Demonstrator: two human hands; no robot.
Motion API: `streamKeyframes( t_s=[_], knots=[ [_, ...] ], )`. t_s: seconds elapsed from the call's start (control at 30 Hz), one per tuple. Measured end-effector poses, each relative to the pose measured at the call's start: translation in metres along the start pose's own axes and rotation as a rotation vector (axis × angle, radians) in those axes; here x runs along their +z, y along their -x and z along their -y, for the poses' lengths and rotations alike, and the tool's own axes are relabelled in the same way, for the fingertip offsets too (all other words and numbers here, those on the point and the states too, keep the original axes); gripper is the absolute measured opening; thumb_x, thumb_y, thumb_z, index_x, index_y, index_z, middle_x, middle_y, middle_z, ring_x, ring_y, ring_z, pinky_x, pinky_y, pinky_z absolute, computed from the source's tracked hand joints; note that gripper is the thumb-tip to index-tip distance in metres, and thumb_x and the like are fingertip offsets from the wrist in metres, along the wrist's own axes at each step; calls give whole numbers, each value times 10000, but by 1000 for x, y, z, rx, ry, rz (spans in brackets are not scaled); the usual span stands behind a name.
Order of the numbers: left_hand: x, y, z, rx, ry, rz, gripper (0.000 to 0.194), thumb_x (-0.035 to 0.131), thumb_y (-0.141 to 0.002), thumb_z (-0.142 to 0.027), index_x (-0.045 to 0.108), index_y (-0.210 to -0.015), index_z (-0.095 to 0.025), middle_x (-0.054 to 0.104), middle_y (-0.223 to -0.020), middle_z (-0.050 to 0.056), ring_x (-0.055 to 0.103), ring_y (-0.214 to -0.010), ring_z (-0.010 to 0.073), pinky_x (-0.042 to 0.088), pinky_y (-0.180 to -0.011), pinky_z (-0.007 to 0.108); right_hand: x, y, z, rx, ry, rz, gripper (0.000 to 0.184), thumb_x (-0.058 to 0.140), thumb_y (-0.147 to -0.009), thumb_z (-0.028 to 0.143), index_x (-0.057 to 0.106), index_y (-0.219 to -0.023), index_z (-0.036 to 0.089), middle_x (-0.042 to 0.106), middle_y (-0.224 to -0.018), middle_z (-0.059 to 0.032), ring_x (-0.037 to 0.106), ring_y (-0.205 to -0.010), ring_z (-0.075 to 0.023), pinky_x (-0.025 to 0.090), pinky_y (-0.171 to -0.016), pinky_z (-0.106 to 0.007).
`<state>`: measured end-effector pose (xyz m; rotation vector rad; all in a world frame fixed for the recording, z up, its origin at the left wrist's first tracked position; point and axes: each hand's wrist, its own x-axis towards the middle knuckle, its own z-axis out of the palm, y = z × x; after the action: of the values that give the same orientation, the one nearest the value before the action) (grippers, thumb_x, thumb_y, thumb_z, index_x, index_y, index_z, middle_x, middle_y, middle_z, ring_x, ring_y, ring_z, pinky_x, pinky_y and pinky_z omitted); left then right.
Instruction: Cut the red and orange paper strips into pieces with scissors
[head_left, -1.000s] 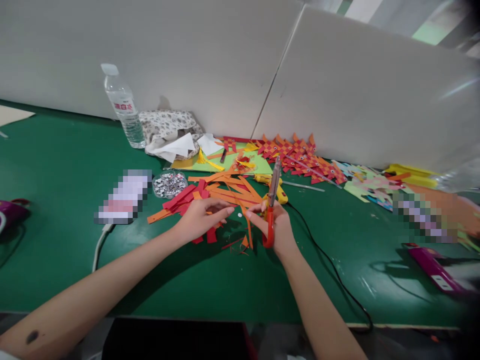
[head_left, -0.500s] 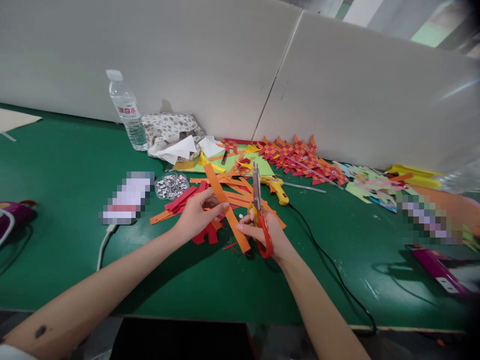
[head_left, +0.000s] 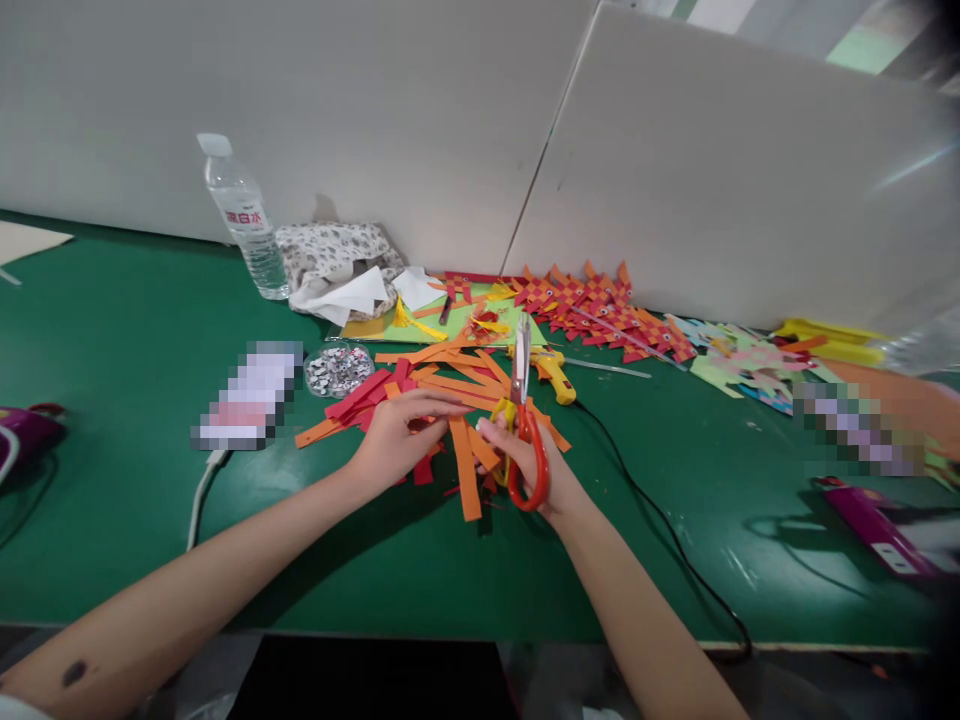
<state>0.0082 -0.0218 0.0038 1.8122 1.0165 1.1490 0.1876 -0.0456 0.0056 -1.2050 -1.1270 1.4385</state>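
My left hand (head_left: 401, 437) pinches an orange paper strip (head_left: 466, 475) by its upper part, and the strip hangs down from the fingertips. A second orange piece (head_left: 484, 450) slants away beside it; I cannot tell whether it is the same strip folded over. In my right hand (head_left: 551, 475) is a pair of scissors (head_left: 532, 468) with red and yellow handles, its blades pointing up and away from me. The blades look closed together. Under and behind both hands lies a loose pile of orange strips (head_left: 465, 378) and red strips (head_left: 360, 400).
Left stand a water bottle (head_left: 244, 220), a phone (head_left: 251, 395), a patterned tissue pouch (head_left: 334, 255) and a tub of googly eyes (head_left: 339, 370). Behind lie a yellow glue gun (head_left: 555, 375), its cord running right, and woven red-orange paper fish (head_left: 600, 305). A purple power strip (head_left: 874, 530) is right.
The orange strip in my left hand has swung from a raised slant to hanging downward. My left fingers have moved onto its upper part. The scissors stay in my right hand, turned slightly.
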Motion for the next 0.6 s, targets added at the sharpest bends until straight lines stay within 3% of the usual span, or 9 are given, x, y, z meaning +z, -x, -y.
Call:
streamKeyframes(
  t_s=[0.2,0.33,0.43,0.53,0.6],
  knots=[
    [-1,0,4,52,-117,-43,290,501,-772,-121,712,-935,-234,675,-1031,66,626,-937,193,534,-731,310,3,3,6,47,86,53,487,838,-465,267,423,-714,217,467,-698,64,496,-562,-92,492,-552,-263],
    [-1,0,4,14,-65,-60,288,494,-775,-124,708,-940,-222,659,-1068,69,603,-990,200,518,-770,315,2,3,6,33,105,54,499,846,-436,226,414,-684,210,466,-711,67,461,-549,-71,462,-557,-249],
    [-3,-2,1,-150,194,-60,268,537,-792,-210,669,-1025,-211,631,-1144,76,589,-1022,210,509,-807,331,2,3,5,43,75,50,503,844,-446,228,406,-694,217,471,-668,75,484,-552,-87,468,-573,-265],
    [-5,-5,-4,-373,545,16,435,584,-787,-313,536,-1210,-223,603,-1190,91,608,-987,205,520,-788,336,2,4,6,45,95,50,474,833,-474,257,412,-689,221,537,-650,60,539,-575,-123,485,-598,-298],
    [-4,-5,-6,-443,617,74,572,668,-728,-308,472,-1259,-224,617,-1144,95,620,-962,201,512,-807,339,2,4,7,36,130,75,437,821,-496,272,425,-674,217,582,-662,40,569,-598,-143,488,-610,-310]
  ],
)
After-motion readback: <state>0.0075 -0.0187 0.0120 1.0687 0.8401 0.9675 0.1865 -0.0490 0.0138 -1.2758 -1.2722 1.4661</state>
